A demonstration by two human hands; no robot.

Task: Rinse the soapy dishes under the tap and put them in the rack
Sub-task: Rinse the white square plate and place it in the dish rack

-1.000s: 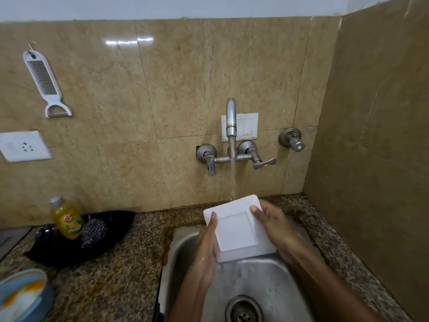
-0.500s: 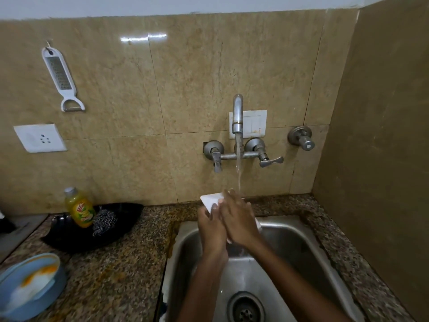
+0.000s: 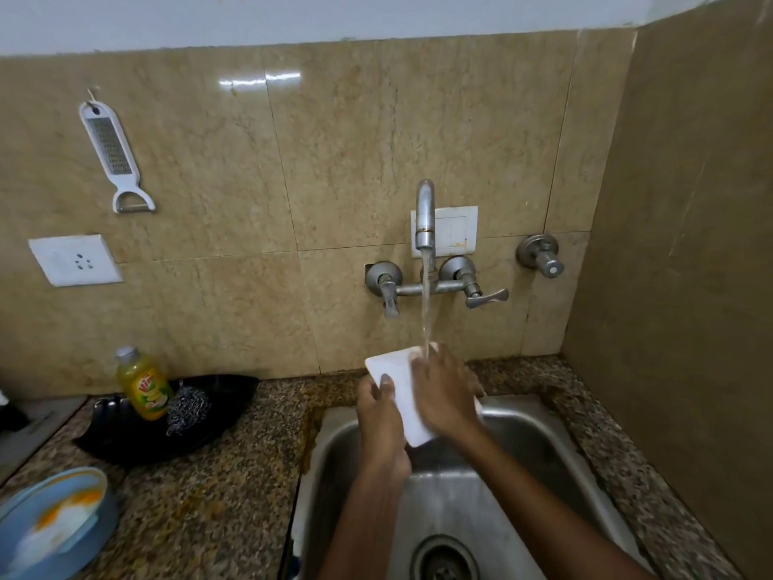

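Note:
A white square plate (image 3: 397,383) is held tilted over the steel sink (image 3: 523,445), right under the running tap (image 3: 425,215). My left hand (image 3: 378,416) grips the plate's left edge, thumb on its face. My right hand (image 3: 443,395) lies flat across the plate's face and covers most of it. The water stream lands at the plate's top edge, by my right fingertips. No rack is in view.
A black tray (image 3: 217,412) on the granite counter holds a yellow dish-soap bottle (image 3: 144,385) and a steel scrubber (image 3: 188,406). A blue plate (image 3: 54,521) with foam sits at the lower left. A grater (image 3: 113,154) hangs on the wall.
A second ago both hands held the plate by its edges with its face showing. My right hand has since moved onto the face and rubs it under the water.

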